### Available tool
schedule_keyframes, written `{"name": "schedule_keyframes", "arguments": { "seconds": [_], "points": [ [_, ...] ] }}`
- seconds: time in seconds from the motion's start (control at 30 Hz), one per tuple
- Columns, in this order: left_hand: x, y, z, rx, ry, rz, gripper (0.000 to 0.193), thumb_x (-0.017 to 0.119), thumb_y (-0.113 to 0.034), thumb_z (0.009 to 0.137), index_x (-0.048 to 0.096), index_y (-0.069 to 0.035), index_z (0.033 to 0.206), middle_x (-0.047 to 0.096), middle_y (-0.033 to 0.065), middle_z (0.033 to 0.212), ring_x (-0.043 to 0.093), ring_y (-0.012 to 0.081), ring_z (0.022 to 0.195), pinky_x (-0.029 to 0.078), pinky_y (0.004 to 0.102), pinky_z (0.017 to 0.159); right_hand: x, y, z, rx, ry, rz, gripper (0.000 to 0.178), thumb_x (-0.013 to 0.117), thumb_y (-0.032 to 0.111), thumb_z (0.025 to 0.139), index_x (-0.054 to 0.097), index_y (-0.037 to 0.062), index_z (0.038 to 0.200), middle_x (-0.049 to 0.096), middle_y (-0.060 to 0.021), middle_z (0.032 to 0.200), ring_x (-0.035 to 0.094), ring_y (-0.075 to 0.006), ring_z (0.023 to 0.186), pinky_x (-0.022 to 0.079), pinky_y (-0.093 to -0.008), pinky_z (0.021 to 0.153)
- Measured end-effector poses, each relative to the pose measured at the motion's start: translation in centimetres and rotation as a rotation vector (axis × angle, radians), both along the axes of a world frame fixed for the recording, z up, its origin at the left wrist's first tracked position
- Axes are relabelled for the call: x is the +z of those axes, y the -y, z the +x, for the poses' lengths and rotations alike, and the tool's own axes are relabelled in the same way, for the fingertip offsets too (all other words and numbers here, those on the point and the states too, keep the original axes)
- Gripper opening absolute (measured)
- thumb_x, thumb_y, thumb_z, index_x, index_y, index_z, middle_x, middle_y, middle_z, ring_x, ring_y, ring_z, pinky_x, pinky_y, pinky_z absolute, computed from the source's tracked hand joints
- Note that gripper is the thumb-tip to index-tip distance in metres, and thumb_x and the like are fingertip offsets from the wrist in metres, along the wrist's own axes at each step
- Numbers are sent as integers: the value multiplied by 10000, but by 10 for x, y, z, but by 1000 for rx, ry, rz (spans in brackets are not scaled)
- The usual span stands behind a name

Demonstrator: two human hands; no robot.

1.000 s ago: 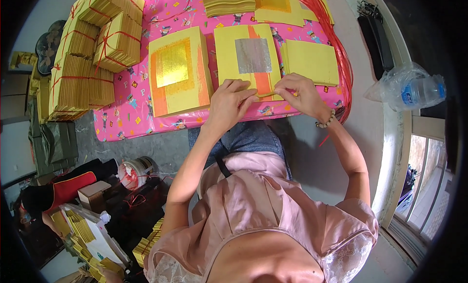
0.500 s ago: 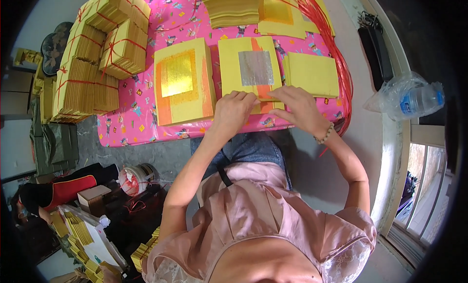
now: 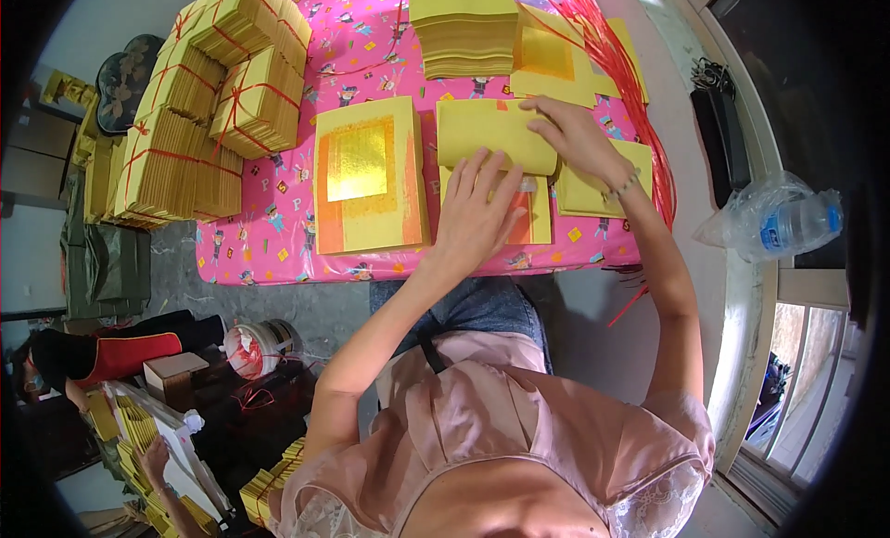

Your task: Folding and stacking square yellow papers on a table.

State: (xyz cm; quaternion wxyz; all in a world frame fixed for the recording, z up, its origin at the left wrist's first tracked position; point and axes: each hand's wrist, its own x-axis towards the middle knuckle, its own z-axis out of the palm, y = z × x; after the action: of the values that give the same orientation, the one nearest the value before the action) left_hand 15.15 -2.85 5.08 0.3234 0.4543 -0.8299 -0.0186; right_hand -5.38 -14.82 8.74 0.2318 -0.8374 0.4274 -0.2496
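A yellow paper sheet [image 3: 487,137] lies folded over, plain side up, on a stack of yellow paper [image 3: 542,224] with an orange stripe. My left hand [image 3: 475,213] lies with fingers spread across the fold's near edge and the stack. At the sheet's far right corner, my right hand [image 3: 579,141] rests with fingers stretched and thumb apart. To the left sits another paper stack [image 3: 371,224], topped by a gold foil square. A smaller pile of folded yellow paper [image 3: 607,181] is partly hidden under my right wrist.
Tied yellow bundles [image 3: 176,158] are piled at the table's left. A tall paper stack [image 3: 468,37] and red strings [image 3: 640,102] lie at the far side of the pink tablecloth [image 3: 269,250]. A bagged plastic bottle [image 3: 797,224] stands right; a co-worker [image 3: 120,357] is lower left.
The sheet between my hands has been folded away from me, its plain side now showing. My right hand moved to the far edge, and my left hand spread flat.
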Motion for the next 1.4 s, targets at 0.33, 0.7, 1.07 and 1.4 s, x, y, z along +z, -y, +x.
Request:
{"name": "schedule_keyframes", "arguments": {
  "seconds": [0.33, 0.7, 1.07, 1.4],
  "points": [
    [-32, 38, -10, 142, 131, 94, 756, 607, -465, 917, 347, -95, 1522, 308, 288, 1518, 263, 490, 1410, 224, 590, 1134, -40, 76, 12, 34, -273, -67, 278, 578, 235, 956, 649, 31, 1131, 665, -165, 1069, 627, -340, 1035, 496, -451, 890],
    [-41, 44, -13, 134, 93, 117, 740, 620, -444, 913, 361, -91, 1510, 320, 289, 1507, 266, 496, 1401, 208, 601, 1134, -49, 92, 50, 149, -239, 50, 297, 516, 242, 980, 671, 28, 1114, 670, -164, 1134, 607, -337, 1098, 479, -432, 955],
    [-41, 44, -13, 142, 109, 110, 715, 614, -437, 916, 381, -88, 1495, 352, 242, 1511, 276, 489, 1390, 217, 610, 1122, -48, 90, 53, 127, -281, 96, 282, 529, 230, 970, 679, 36, 1109, 676, -151, 1121, 619, -330, 1064, 490, -429, 930],
    [-43, 43, -13, 146, 126, 115, 686, 603, -443, 922, 411, -80, 1471, 386, 226, 1485, 310, 484, 1361, 242, 606, 1106, -53, 92, 55, 139, -299, 79, 246, 563, 158, 950, 654, 40, 1146, 669, -134, 1096, 631, -322, 1001, 498, -415, 902]
  ]
}}
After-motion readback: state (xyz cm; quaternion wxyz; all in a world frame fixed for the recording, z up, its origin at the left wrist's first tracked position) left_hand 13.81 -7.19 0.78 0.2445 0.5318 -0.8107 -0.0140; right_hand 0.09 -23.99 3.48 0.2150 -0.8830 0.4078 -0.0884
